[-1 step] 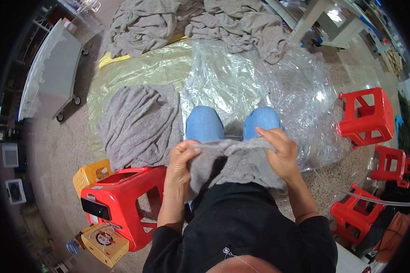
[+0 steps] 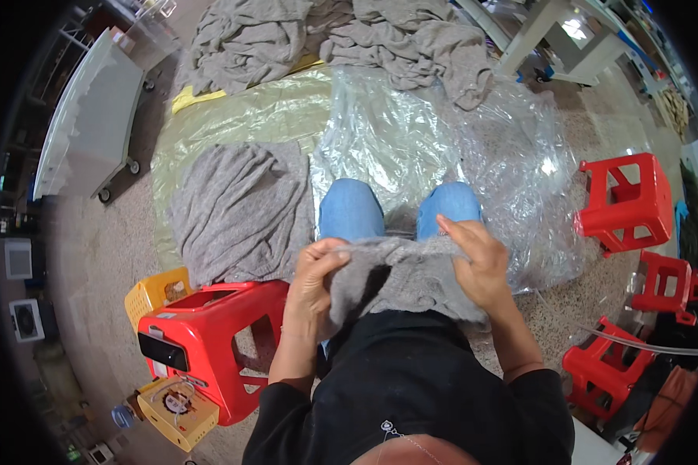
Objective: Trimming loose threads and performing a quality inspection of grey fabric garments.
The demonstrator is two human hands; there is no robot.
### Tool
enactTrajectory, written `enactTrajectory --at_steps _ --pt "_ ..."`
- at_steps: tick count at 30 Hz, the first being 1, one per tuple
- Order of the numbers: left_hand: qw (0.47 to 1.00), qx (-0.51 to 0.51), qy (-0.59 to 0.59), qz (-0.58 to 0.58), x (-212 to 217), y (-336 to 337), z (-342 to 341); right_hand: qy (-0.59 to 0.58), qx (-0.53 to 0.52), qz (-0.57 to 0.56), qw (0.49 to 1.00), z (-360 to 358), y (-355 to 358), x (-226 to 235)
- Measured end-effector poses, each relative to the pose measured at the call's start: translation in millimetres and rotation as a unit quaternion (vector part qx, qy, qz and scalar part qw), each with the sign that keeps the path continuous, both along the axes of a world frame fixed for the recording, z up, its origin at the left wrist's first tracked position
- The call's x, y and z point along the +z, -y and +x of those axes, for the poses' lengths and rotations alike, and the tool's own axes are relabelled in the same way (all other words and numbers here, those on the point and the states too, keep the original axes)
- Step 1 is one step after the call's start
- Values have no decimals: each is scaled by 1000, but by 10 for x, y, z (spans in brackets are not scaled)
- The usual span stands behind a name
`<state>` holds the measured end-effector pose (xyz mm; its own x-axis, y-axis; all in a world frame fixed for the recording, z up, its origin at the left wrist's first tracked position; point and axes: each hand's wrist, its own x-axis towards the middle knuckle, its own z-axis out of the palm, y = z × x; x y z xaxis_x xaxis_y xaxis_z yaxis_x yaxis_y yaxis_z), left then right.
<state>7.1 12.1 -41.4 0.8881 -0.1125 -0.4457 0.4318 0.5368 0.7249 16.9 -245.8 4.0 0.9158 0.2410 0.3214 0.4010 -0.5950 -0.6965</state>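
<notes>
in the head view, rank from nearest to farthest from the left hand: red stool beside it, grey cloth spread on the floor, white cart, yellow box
From the left hand:
1. Red stool, just left of and below it.
2. Grey cloth, ahead on the left.
3. Yellow box, lower left.
4. White cart, far upper left.

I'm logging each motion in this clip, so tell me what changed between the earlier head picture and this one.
Nothing visibly changed. The left hand and right hand grip the grey knitted cloth on the lap just as before. The grey pile on the yellowish sheet and the red stool lie where they were.
</notes>
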Motion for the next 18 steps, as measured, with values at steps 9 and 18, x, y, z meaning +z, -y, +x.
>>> enactTrajectory --at_steps 9,18 --pt "999 33 24 -34 163 176 -101 152 138 57 977 -122 -451 44" --pt "998 22 61 1 226 249 -172 199 166 21 966 -59 -593 -104"
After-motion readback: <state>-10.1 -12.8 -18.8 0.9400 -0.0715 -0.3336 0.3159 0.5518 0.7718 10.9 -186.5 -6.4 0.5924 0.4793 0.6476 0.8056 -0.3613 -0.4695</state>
